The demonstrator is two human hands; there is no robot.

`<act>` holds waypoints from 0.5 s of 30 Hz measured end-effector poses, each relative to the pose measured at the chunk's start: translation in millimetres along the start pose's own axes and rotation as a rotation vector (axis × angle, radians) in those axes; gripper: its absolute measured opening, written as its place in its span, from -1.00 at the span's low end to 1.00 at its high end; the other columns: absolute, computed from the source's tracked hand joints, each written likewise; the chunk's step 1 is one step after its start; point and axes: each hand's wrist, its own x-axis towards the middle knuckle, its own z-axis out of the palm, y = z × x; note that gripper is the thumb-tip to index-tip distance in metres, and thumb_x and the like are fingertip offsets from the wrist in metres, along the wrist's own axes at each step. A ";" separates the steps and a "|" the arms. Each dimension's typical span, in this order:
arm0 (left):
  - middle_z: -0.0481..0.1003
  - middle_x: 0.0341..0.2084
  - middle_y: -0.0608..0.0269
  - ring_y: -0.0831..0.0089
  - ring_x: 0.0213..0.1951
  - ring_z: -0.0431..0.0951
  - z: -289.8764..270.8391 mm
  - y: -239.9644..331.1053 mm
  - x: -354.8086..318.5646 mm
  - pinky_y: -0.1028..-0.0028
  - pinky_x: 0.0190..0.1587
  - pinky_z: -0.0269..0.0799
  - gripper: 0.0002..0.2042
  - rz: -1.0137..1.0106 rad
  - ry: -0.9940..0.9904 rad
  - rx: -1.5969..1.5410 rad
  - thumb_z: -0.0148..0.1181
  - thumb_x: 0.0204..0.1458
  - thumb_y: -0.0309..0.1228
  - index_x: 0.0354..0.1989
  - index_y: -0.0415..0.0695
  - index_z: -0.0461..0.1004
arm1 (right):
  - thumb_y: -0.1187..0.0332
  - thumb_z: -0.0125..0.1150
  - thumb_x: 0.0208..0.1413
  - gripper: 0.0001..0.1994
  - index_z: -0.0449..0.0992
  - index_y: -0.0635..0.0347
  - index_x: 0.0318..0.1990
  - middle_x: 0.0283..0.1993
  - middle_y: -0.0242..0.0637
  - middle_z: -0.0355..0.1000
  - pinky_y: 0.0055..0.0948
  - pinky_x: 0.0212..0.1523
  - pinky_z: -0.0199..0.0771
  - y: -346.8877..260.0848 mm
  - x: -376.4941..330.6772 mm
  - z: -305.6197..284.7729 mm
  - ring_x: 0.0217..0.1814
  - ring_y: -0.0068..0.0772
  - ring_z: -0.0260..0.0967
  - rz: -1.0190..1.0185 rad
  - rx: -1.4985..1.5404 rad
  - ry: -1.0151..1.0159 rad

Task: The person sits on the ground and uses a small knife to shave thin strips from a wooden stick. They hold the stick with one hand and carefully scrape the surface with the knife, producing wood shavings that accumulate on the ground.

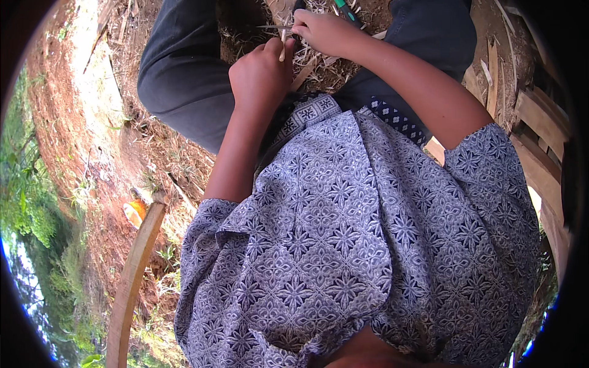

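Gripping pale stick (283, 48), left hand (261, 76).

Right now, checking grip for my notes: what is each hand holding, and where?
Left hand pinches a thin pale stick near its lower end; right hand grips a thin blade's handle end.

Pretty cramped up top: left hand (261, 76) and right hand (325, 32) boxed in between two dark-trousered knees (184, 80), shavings (313, 61) littered underneath. Wooden slats (540, 141) crowding the right side. Open dirt ground (92, 122) off left, past the curved wooden strip (132, 276).
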 end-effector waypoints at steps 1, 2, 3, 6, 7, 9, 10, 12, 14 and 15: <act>0.58 -0.57 0.12 0.00 -0.54 0.60 -0.1 -1.0 0.9 0.11 -0.51 0.46 -0.64 -0.010 -0.004 -0.003 0.15 0.29 -0.12 -0.50 -0.08 0.48 | 0.12 0.05 0.37 -0.76 0.41 0.10 -0.14 -0.41 -0.10 0.48 -0.03 -0.31 0.42 -1.0 1.7 -1.4 -0.34 0.03 0.50 0.018 -0.001 -0.018; 0.58 -0.57 0.11 0.00 -0.53 0.60 -0.5 -1.6 1.8 0.11 -0.51 0.46 -0.64 -0.005 -0.004 -0.003 0.15 0.29 -0.12 -0.49 -0.08 0.48 | 0.13 0.05 0.37 -0.76 0.41 0.10 -0.15 -0.40 -0.09 0.48 -0.03 -0.30 0.42 -2.2 2.6 -3.1 -0.33 0.03 0.50 0.035 -0.003 -0.037; 0.58 -0.57 0.10 -0.01 -0.53 0.60 -0.7 -2.0 2.7 0.11 -0.50 0.47 -0.65 0.000 -0.005 -0.003 0.16 0.29 -0.12 -0.49 -0.08 0.49 | 0.13 0.05 0.37 -0.76 0.41 0.10 -0.15 -0.40 -0.09 0.48 -0.03 -0.29 0.42 -0.7 3.8 -2.2 -0.32 0.03 0.51 0.042 0.000 -0.036; 0.56 -0.61 0.12 0.04 -0.57 0.60 2.6 -3.6 4.4 0.15 -0.54 0.46 -0.62 0.041 0.017 0.008 0.12 0.30 -0.11 -0.51 -0.07 0.48 | 0.13 0.07 0.36 -0.77 0.42 0.10 -0.16 -0.39 -0.09 0.49 -0.04 -0.28 0.42 5.8 7.7 3.3 -0.31 0.02 0.51 0.056 0.016 -0.026; 0.56 -0.63 0.13 0.06 -0.58 0.60 3.7 -4.1 5.5 0.17 -0.56 0.45 -0.61 0.059 0.029 0.013 0.10 0.30 -0.11 -0.53 -0.07 0.47 | 0.13 0.08 0.36 -0.77 0.42 0.10 -0.16 -0.39 -0.10 0.49 -0.05 -0.28 0.43 7.8 7.4 4.0 -0.31 0.02 0.51 0.059 0.029 -0.020; 0.56 -0.63 0.12 0.06 -0.58 0.60 4.7 -2.0 7.6 0.16 -0.56 0.45 -0.61 0.052 0.033 0.004 0.10 0.31 -0.10 -0.53 -0.07 0.48 | 0.13 0.09 0.36 -0.77 0.44 0.10 -0.16 -0.39 -0.12 0.49 -0.07 -0.27 0.43 7.4 4.8 1.6 -0.31 -0.01 0.52 0.044 0.048 -0.008; 0.56 -0.62 0.11 0.05 -0.58 0.60 4.9 -1.4 9.0 0.16 -0.55 0.46 -0.60 0.049 0.035 -0.001 0.09 0.31 -0.10 -0.53 -0.08 0.49 | 0.13 0.10 0.36 -0.77 0.44 0.10 -0.16 -0.39 -0.13 0.50 -0.09 -0.27 0.43 7.8 1.9 -0.5 -0.31 -0.04 0.52 0.026 0.053 0.000; 0.56 -0.62 0.10 0.05 -0.58 0.60 2.9 -2.6 11.7 0.16 -0.55 0.46 -0.60 0.040 0.046 0.009 0.09 0.31 -0.09 -0.52 -0.08 0.51 | 0.13 0.11 0.35 -0.76 0.46 0.11 -0.15 -0.39 -0.15 0.50 -0.11 -0.26 0.44 5.8 -3.8 -7.3 -0.31 -0.07 0.52 0.031 0.046 -0.020; 0.57 -0.62 0.09 0.04 -0.57 0.60 2.8 -3.3 12.7 0.15 -0.54 0.47 -0.60 0.039 0.044 0.013 0.08 0.31 -0.09 -0.52 -0.08 0.52 | 0.13 0.12 0.35 -0.76 0.46 0.11 -0.13 -0.38 -0.16 0.50 -0.13 -0.26 0.44 5.2 -8.1 -16.4 -0.31 -0.11 0.53 0.085 0.017 -0.069; 0.57 -0.62 0.09 0.04 -0.57 0.60 3.4 -3.0 12.9 0.15 -0.54 0.47 -0.59 0.043 0.037 0.012 0.08 0.31 -0.09 -0.52 -0.07 0.52 | 0.13 0.12 0.35 -0.76 0.46 0.10 -0.14 -0.39 -0.16 0.50 -0.12 -0.26 0.44 8.7 -6.6 -13.9 -0.32 -0.11 0.52 0.087 0.025 -0.074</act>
